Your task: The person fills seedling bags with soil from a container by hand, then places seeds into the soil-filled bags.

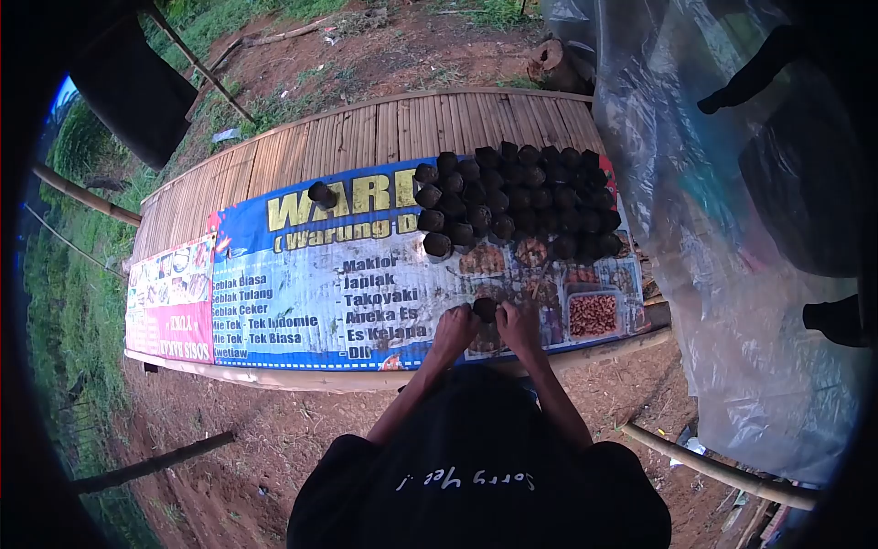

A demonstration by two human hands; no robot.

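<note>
A small dark seedling pot (484,310) is held between both hands near the front edge of the banner-covered table. My left hand (456,331) grips its left side with closed fingers. On the opposite side, my right hand (518,328) has its fingers closed against the rim. Whether anything is inside the pot is too dark to tell. Beyond my hands stand several rows of similar dark pots (512,197), packed close together. To the right of my right hand sits a clear plastic tub (621,316) of reddish-brown seeds (593,314).
One single pot (322,194) stands apart at the left on the printed banner (265,265). Bamboo slats (366,135) show along the table's far side. Clear plastic sheeting (722,366) hangs at the right. Wooden poles (722,468) stick out at the sides.
</note>
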